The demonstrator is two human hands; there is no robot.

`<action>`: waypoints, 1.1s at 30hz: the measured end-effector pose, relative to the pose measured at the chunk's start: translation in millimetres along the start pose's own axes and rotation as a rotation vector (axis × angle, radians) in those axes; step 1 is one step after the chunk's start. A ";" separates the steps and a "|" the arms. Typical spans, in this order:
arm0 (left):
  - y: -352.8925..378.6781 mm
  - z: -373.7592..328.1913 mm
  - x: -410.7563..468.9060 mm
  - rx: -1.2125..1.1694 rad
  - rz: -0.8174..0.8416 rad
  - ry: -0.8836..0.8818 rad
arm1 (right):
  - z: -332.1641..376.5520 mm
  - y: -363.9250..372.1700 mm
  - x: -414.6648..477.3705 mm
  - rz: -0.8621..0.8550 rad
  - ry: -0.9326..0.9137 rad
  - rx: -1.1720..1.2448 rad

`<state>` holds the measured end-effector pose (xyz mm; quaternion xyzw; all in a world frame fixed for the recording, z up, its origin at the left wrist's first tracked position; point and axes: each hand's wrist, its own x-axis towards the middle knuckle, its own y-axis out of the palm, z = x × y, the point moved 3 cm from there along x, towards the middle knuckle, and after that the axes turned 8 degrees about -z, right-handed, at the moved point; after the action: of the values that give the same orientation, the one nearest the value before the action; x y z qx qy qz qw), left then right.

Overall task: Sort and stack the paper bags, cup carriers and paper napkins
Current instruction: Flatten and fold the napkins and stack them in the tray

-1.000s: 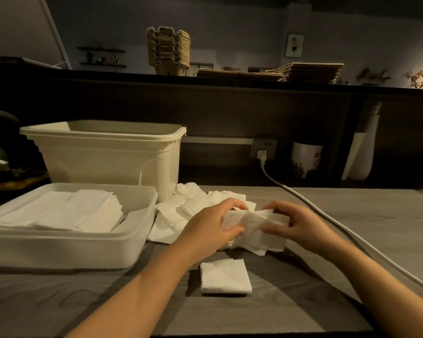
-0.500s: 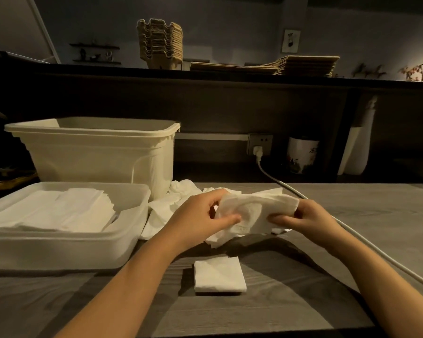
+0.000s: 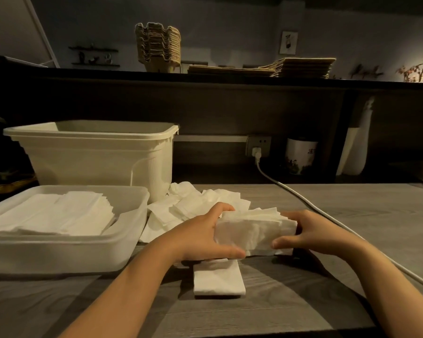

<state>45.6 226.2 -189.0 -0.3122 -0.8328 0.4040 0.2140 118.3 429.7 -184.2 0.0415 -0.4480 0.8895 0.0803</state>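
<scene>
A bundle of white paper napkins [image 3: 254, 231] is held just above the table between both hands. My left hand [image 3: 205, 236] grips its left end, and my right hand [image 3: 308, 236] grips its right end. Below it lies a small folded stack of napkins [image 3: 219, 280] on the table. A loose heap of napkins [image 3: 188, 208] lies behind my hands. More napkins [image 3: 59, 213] lie stacked in the shallow clear tray [image 3: 66, 254] at the left. Cup carriers [image 3: 158, 46] and flat paper bags [image 3: 300, 67] are stacked on the upper shelf.
A deep cream tub [image 3: 93, 154] stands behind the tray. A white power cable [image 3: 327, 213] runs from the wall socket [image 3: 258, 146] diagonally across the table to the right. A white jar [image 3: 299, 156] and a tall white vase [image 3: 354, 147] stand at the back right.
My hands have squared the loose, crumpled napkin into a compact bundle and lowered it toward the table, over the small folded stack.
</scene>
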 end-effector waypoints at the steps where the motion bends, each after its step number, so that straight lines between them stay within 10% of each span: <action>1: 0.8 -0.4 0.6 -0.018 0.007 0.008 | 0.2 -0.8 0.1 -0.009 0.004 -0.026; 16: -2.9 1.0 4.7 -0.009 -0.179 0.071 | 3.3 -6.2 1.8 -0.134 -0.037 -0.090; 25: -1.9 1.5 2.2 0.102 -0.104 0.049 | 12.0 3.7 -6.6 0.156 -0.002 0.106; 33: 3.0 0.5 5.7 -0.059 -0.136 0.107 | 12.5 6.6 1.5 -0.119 -0.087 -0.011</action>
<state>42.2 231.3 -191.1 -0.2824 -0.8508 0.3468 0.2759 115.6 416.0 -181.7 0.1063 -0.4528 0.8779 0.1136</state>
